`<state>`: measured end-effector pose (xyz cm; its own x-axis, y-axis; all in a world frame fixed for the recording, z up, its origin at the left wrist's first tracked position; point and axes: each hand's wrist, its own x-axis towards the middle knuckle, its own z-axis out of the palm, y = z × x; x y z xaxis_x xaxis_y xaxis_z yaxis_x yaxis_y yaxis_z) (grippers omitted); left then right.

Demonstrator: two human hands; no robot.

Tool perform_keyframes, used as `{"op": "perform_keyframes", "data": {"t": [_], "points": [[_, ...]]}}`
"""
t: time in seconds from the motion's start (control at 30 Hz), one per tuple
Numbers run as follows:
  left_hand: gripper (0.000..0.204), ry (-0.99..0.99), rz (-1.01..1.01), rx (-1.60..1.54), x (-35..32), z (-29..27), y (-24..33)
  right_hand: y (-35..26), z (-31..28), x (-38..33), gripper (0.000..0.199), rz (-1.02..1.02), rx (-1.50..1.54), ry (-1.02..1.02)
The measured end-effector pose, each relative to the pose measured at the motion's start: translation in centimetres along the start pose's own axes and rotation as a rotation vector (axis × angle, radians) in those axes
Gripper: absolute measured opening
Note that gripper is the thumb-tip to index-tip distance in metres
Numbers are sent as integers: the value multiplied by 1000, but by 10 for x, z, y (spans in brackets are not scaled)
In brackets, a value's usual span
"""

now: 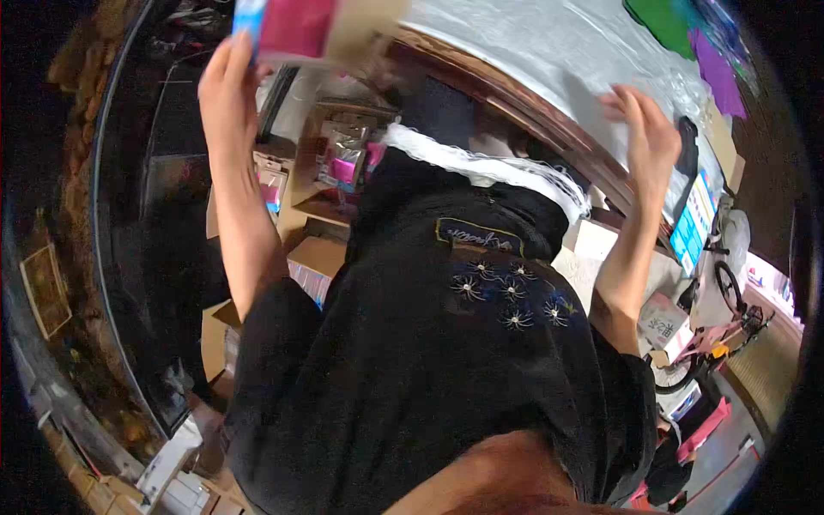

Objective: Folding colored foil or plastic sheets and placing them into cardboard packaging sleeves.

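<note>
My left hand (232,81) is raised at the upper left, closed on the edge of a flat package (296,27) with blue, deep-pink and tan areas. The package is smeared by motion and cut off by the top of the picture. On the right, my right hand (645,129) hovers over a table (524,43) covered with clear plastic sheeting. Its fingers are loosely bent and somewhat apart, with nothing visible in them. A small black object (687,146) lies on the table just beside that hand.
Below my left forearm stand open cardboard boxes (322,256), some with pink-and-clear packets (345,170). Green cloth (661,26) and purple cloth (717,69) lie at the table's far right. A blue-and-white printed sheet (693,225) hangs by its edge. Further right is a bicycle (730,330).
</note>
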<state>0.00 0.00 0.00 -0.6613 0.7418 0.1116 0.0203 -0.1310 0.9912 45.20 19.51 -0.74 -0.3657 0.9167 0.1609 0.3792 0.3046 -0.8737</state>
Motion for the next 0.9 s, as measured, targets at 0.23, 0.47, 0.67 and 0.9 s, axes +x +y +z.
{"op": "perform_keyframes", "data": {"t": [0.23,0.47,0.67,0.9], "points": [[34,172,-860,158,-130,-142,-217,50,-12,-54,27,2,-365,211],[42,259,-1037,-315,-194,-184,-421,51,-3,-48,25,84,-375,320],[36,-78,-819,596,-209,-177,-490,51,2,-53,26,72,-435,348],[28,-575,-866,31,-202,-118,-489,52,0,-56,24,122,-464,432]]}}
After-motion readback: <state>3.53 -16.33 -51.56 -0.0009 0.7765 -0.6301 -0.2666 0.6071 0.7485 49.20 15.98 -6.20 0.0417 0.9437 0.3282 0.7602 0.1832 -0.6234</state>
